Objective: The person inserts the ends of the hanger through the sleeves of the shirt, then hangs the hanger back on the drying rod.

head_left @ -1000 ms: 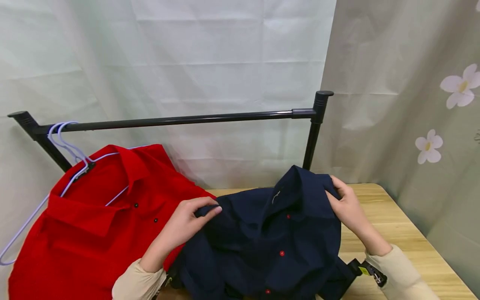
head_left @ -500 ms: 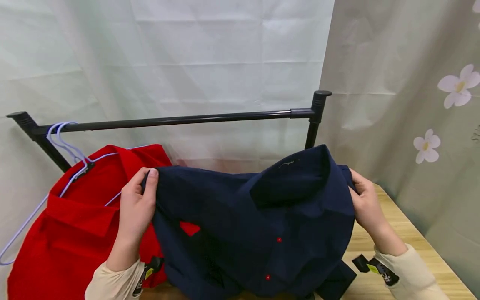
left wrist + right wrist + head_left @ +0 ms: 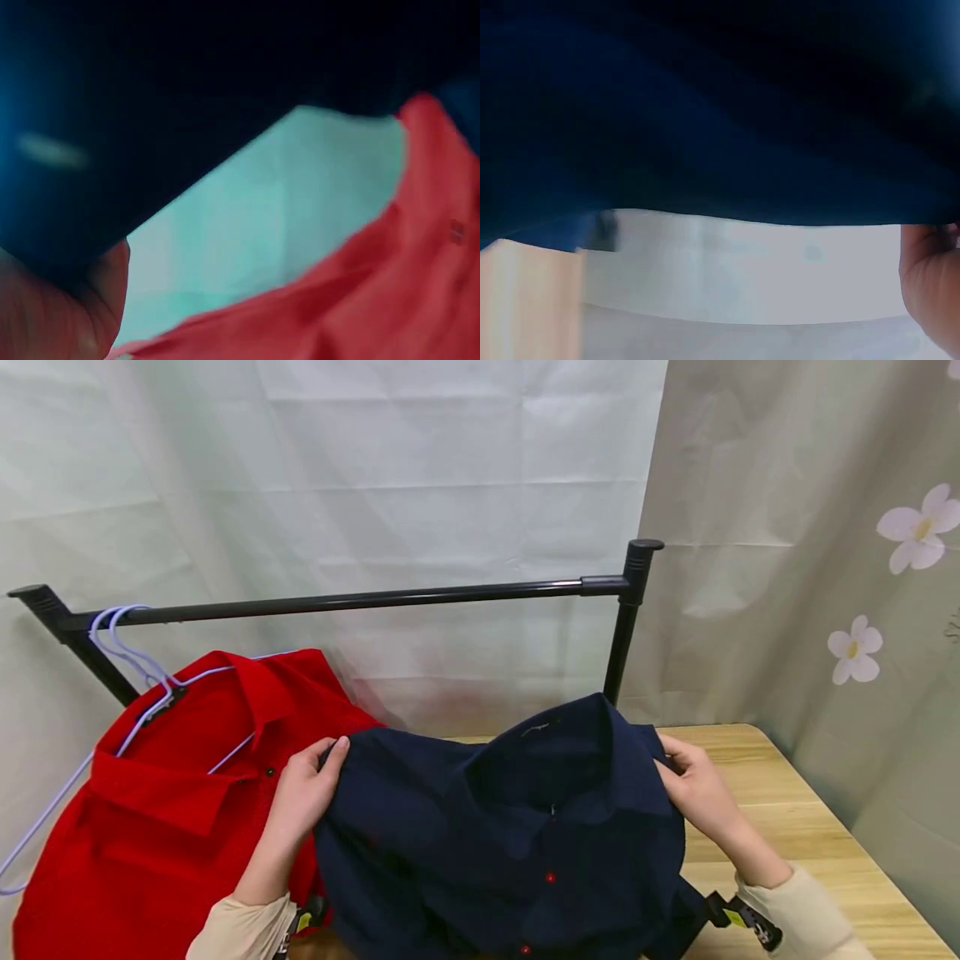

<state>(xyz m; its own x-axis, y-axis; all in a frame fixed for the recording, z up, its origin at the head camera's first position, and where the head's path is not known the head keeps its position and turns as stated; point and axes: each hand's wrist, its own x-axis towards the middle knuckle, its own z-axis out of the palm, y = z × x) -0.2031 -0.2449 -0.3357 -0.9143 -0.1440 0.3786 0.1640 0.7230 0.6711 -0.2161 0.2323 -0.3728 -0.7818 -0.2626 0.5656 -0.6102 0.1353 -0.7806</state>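
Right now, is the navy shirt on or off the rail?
Off: the left hand and right hand hold the navy shirt on either side of its collar, below the rail, with nothing seen joining the two.

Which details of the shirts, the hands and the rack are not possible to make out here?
Head view: lower part of the red shirt, cut off by the bottom edge.
Head view: some fingertips of the left hand and the right hand, hidden by the navy shirt.
Head view: lower right of the black rack, hidden behind the navy shirt.
Left wrist view: the pale mark on the navy shirt, too blurred to identify.
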